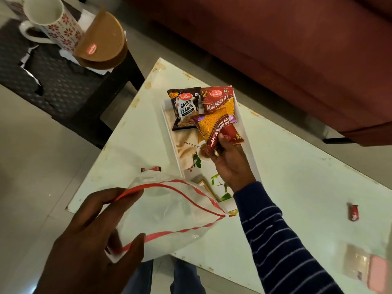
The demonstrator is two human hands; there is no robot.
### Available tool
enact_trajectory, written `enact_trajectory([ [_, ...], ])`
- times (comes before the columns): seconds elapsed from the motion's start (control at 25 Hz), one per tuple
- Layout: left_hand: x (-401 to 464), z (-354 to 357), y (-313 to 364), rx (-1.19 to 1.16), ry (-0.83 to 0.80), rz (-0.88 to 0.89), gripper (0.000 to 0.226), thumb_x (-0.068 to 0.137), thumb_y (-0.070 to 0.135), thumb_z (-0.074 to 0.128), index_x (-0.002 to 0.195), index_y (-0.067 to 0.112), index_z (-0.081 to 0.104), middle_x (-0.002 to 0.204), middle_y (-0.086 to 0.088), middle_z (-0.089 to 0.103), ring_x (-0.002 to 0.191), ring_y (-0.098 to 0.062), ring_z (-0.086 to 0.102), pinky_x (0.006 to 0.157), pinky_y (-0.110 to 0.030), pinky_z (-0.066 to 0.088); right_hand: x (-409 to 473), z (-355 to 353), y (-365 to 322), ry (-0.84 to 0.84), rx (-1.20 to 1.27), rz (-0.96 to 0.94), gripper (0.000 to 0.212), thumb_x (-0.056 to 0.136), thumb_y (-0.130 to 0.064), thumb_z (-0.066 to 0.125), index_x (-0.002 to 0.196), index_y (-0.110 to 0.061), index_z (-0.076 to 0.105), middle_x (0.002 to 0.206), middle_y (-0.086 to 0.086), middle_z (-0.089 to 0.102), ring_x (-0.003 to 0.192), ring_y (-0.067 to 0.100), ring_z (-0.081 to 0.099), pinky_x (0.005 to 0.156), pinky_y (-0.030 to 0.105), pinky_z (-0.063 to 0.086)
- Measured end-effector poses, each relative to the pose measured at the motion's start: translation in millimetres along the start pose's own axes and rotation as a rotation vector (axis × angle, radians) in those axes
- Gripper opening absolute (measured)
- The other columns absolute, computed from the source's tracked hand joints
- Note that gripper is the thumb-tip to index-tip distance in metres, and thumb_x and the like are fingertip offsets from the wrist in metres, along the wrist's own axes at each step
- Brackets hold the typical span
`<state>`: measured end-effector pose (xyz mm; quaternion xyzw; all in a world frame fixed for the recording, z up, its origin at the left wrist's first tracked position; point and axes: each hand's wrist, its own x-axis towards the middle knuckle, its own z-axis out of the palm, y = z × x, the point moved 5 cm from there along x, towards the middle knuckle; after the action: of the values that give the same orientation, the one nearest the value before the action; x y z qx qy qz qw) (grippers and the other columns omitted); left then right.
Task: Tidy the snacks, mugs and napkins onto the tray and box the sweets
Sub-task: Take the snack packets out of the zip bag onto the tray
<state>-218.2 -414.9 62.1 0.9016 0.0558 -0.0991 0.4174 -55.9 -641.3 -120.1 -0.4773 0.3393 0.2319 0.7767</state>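
A white printed tray (pixel 247 143) lies on the pale table. On its far end rest a dark salted peanuts packet (pixel 184 109) and a red aloo bhujia packet (pixel 218 99). My right hand (pixel 230 164) is over the tray, gripping a second red aloo bhujia packet (pixel 216 129) by its end. My left hand (pixel 91 236) holds a clear zip bag (pixel 169 217) with red seal strips, its mouth pulled open. A red wrapped sweet (pixel 353 212) lies on the table to the right; another sweet (pixel 151 168) shows behind the bag.
A dark side table (pixel 53 81) at the upper left carries a white mug (pixel 52 23) with red flowers, a round brown sweet box (pixel 101 42) with its lid tilted up, and napkins (pixel 89 16). A maroon sofa (pixel 275 39) runs behind. A blurred pink object (pixel 377 272) sits bottom right.
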Motion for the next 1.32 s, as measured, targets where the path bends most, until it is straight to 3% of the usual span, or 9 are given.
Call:
enact_trajectory([
  [0.08,-1.8,-2.2,-1.8,0.009,0.025,0.018,0.066,0.068,0.046,0.061,0.131,0.031,0.052,0.111,0.023,0.047,0.061,0.008,0.053,0.061,-0.009,0.043,9.2,5.9,-14.3,-0.025,-0.269,-0.036,0.047,0.094,-0.006,0.061,0.138,-0.016,0.046,0.13,0.011,0.061,0.114,0.028,0.061,0.089,0.051,0.057],
  [0.24,0.0,-1.8,-3.9,0.024,0.036,0.028,0.063,0.069,0.046,0.06,0.129,0.028,0.056,0.114,0.012,0.05,0.06,0.003,0.053,0.06,-0.013,0.045,17.9,22.6,-72.1,-0.251,-1.155,-0.156,0.048,0.094,-0.007,0.062,0.13,-0.033,0.044,0.13,-0.007,0.055,0.118,0.019,0.056,0.07,0.022,0.055],
  [0.52,9.5,-4.2,-2.3,0.013,-0.018,0.04,0.066,0.07,0.062,0.061,0.128,0.03,0.054,0.117,0.016,0.047,0.07,0.003,0.053,0.063,-0.009,0.045,56.5,72.3,-98.1,-0.562,-2.095,-0.12,0.061,0.096,-0.016,0.06,0.148,-0.025,0.032,0.148,0.006,0.045,0.131,0.027,0.048,0.094,0.04,0.053],
  [0.68,16.9,-12.1,1.8,0.043,-0.103,0.077,0.093,0.061,0.088,0.052,0.134,0.032,0.046,0.114,0.02,0.044,0.05,-0.004,0.05,0.052,-0.009,0.046,43.6,108.4,-105.5,-0.288,-2.002,-0.657,0.053,0.094,-0.015,0.062,0.143,-0.022,0.042,0.146,0.005,0.047,0.133,0.027,0.046,0.106,0.044,0.043],
  [0.84,15.6,-11.9,0.0,0.06,-0.219,0.055,0.112,0.047,0.086,0.062,0.138,0.025,0.041,0.136,0.034,0.027,0.047,-0.004,0.05,0.06,0.0,0.042,-45.1,98.7,-106.4,-0.107,-1.45,-1.031,0.028,0.099,-0.033,0.055,0.126,-0.028,0.056,0.128,-0.01,0.062,0.115,0.008,0.059,0.095,0.03,0.051],
  [0.96,11.2,-11.4,0.8,0.082,-0.215,0.036,0.1,0.05,0.066,0.08,0.135,0.025,0.046,0.129,0.036,0.032,0.071,-0.004,0.06,0.052,0.008,0.033,-106.2,43.9,-89.7,-0.219,-1.158,-0.908,0.029,0.095,-0.053,0.055,0.117,-0.035,0.06,0.113,-0.023,0.067,0.102,0.003,0.066,0.078,0.014,0.052],
  [1.04,8.6,-14.0,4.5,0.09,-0.149,0.047,0.084,0.056,0.053,0.078,0.131,0.026,0.054,0.116,0.028,0.042,0.084,0.004,0.057,0.059,0.005,0.038,-116.6,-5.5,-68.9,-0.269,-0.998,-0.606,0.047,0.08,-0.046,0.07,0.124,-0.037,0.056,0.119,-0.016,0.069,0.105,0.01,0.067,0.082,0.024,0.053],
  [1.16,11.0,-17.4,13.0,0.163,-0.053,0.047,0.068,0.06,0.05,0.076,0.122,0.022,0.066,0.103,0.013,0.058,0.068,0.001,0.062,0.061,-0.001,0.043,-118.8,-58.6,-23.6,-0.39,-0.946,-0.15,0.1,0.046,-0.025,0.077,0.138,-0.044,0.041,0.133,-0.019,0.062,0.12,0.006,0.059,0.092,0.034,0.045],
  [1.32,9.6,-25.1,48.0,0.19,0.031,0.091,0.056,0.06,0.052,0.074,0.108,0.024,0.07,0.093,0.018,0.059,0.061,0.005,0.062,0.062,-0.013,0.054,-140.9,-56.9,-2.2,-0.558,-1.005,-0.108,0.116,0.052,-0.039,0.094,0.147,-0.052,0.028,0.148,-0.028,0.041,0.136,-0.003,0.04,0.107,0.029,0.04],
])
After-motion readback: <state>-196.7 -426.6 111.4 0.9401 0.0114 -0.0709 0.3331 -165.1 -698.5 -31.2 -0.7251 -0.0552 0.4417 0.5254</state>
